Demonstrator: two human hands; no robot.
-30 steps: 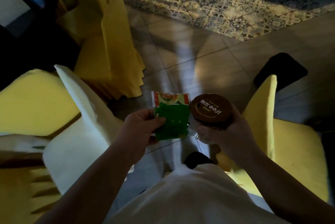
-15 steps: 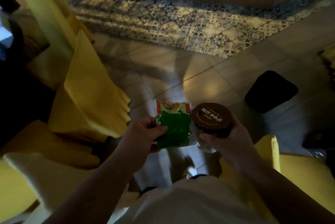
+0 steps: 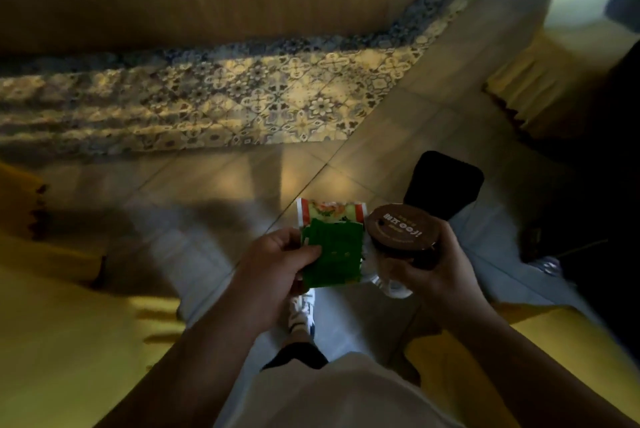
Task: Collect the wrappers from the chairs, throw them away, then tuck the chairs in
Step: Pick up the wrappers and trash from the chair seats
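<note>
My left hand point(image 3: 277, 265) grips a green wrapper point(image 3: 334, 254) stacked on a second wrapper with a red and white edge point(image 3: 330, 212). My right hand point(image 3: 433, 272) holds a cup with a brown lid point(image 3: 403, 227) and some clear crumpled plastic under it. A black bin point(image 3: 443, 182) stands on the floor just beyond the cup. A yellow-covered chair point(image 3: 69, 341) is at my lower left and another yellow seat point(image 3: 540, 334) at my lower right.
A patterned tile strip point(image 3: 207, 105) runs along the wooden wall ahead. More yellow fabric point(image 3: 526, 92) hangs at the far right beside a dark shape. My shoe point(image 3: 301, 313) shows between my arms on the tiled floor.
The view has swung right and forward: the yellow chairs slid off to the left and the black bin now sits closer, right beyond the cup. Both hands keep their hold.
</note>
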